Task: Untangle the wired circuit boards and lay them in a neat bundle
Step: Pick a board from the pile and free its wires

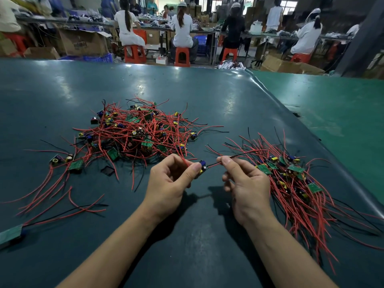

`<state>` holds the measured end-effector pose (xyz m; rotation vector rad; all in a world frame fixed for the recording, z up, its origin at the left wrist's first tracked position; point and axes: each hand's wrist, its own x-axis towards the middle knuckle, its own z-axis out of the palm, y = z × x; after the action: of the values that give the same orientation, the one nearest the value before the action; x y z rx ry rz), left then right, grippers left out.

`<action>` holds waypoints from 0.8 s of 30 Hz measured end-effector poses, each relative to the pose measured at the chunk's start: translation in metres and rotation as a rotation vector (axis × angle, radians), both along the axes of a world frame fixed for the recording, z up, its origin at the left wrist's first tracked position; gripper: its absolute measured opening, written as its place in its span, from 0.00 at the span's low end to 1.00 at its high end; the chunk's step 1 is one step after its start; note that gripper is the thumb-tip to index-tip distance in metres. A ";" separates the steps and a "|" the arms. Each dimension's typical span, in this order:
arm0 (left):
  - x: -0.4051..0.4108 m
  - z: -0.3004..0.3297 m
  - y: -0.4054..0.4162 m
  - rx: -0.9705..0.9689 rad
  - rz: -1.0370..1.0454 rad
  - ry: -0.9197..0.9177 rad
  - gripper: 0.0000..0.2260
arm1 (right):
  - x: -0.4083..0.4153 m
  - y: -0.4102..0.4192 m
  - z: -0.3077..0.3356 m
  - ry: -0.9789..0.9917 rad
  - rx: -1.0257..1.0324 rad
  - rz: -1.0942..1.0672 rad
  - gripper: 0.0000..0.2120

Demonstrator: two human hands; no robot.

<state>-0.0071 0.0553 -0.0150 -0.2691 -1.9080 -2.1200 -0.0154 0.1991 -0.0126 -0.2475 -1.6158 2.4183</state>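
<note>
- The left hand [168, 183] pinches a small circuit board [202, 167] between thumb and forefinger, the other fingers curled beneath; red wires rise from this grip toward the heap beyond.
- The right hand [245, 183] pinches the board's red and black wire pair [239, 154] just beside the board, and the pair runs off to the right over the sorted boards.
- Both hands hang above the dark green counter [187, 90], close together, the board between them.
- Beyond the left hand lies a tangled heap of wired boards [137, 132], red wires crossing every way.
- To the right of the right hand lies the laid-out bundle [295, 183], boards together and wires running roughly one way.
- Left of the left hand, a few stray boards [75, 165] lie with long red wires trailing.
- At the counter's near left edge lies one more board [10, 234], its wires reaching toward the hands.
</note>
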 end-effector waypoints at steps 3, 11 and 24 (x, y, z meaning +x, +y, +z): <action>0.000 0.000 -0.001 0.035 -0.016 0.002 0.09 | -0.005 0.007 0.001 0.000 -0.047 -0.112 0.02; -0.004 -0.005 -0.010 0.102 -0.001 -0.003 0.06 | -0.011 0.025 0.004 0.044 -0.073 -0.345 0.03; -0.009 0.002 -0.026 0.244 0.169 0.076 0.05 | -0.006 0.034 0.002 0.235 0.136 -0.383 0.06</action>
<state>-0.0160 0.0295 -0.0129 -0.1305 -1.5521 -2.1674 -0.0210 0.2328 -0.0103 -0.2170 -1.4664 1.9643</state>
